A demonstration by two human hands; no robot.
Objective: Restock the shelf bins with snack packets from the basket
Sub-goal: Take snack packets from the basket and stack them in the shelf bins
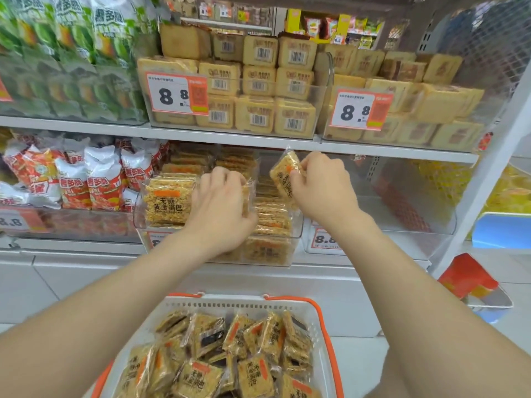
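white shelf [230, 140], clear bins [293, 225] of snack packets [168, 199]

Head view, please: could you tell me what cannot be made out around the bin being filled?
Left hand: fingertips hidden by its own back, so its grip is unclear.
Price tag on the bin: mostly covered by the left forearm.
Basket: cut off by the head view's bottom edge.
Packet in the right hand: print partly covered by that hand.
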